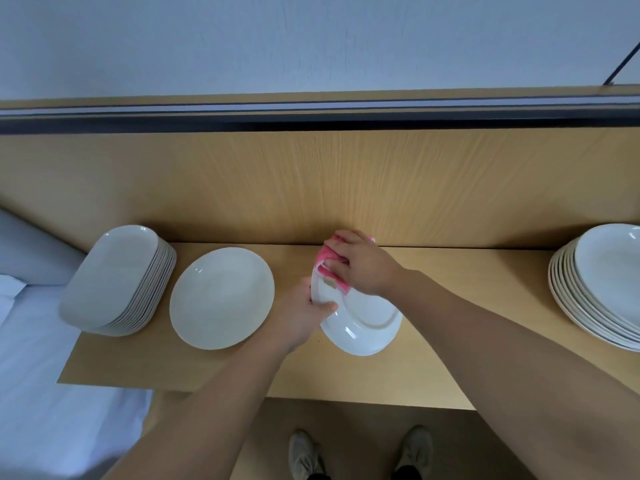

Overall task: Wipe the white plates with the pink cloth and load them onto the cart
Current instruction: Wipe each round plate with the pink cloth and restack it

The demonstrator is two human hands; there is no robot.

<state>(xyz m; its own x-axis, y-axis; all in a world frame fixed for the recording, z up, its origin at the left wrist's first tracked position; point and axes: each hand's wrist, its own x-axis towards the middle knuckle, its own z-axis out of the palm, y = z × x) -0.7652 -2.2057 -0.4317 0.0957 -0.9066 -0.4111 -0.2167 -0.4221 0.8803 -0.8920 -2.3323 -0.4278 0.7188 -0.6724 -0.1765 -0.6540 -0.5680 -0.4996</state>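
Centrally, the held plate (367,320) was tilted, underside up, over the wooden table (467,306). The left hand (298,320) gripped its left rim, with the thumb curled over the edge. The right hand (360,265) clutched the pink cloth (326,254), bunched against the held plate's far rim. Just left of the held plate lay a single plate (221,297), and farther left stood a stack of oblong dishes (117,278). Well to its right sat a stack of round plates (602,282).

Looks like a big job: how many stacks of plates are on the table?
2: the left stack at the left end of the table, the right stack at its right end, cut off by the frame; others may lie unseen.
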